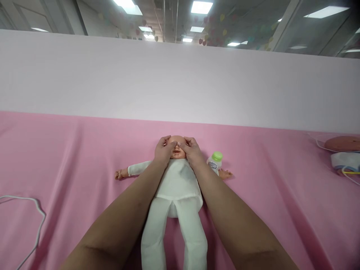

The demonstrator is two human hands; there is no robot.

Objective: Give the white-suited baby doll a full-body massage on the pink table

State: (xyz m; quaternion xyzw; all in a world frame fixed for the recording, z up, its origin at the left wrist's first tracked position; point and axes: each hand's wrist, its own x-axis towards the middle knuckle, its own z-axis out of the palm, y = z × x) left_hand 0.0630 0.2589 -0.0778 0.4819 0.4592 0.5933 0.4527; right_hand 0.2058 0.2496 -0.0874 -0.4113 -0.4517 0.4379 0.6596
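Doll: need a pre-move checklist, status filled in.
1. Doll face up on pink cloth: ok.
2. Left hand on its side of the head: ok.
3. Right hand on the opposite side: ok.
4. Doll's eyes in view: not ok, thumbs cover that area.
5. Green-capped bottle free of doll's arm: cannot tell, they overlap in view.
6. White cord apart from both hands: ok.

Both forearms (123, 213) are bare, creased at the wide end, tapering to bare fingers (165, 139).
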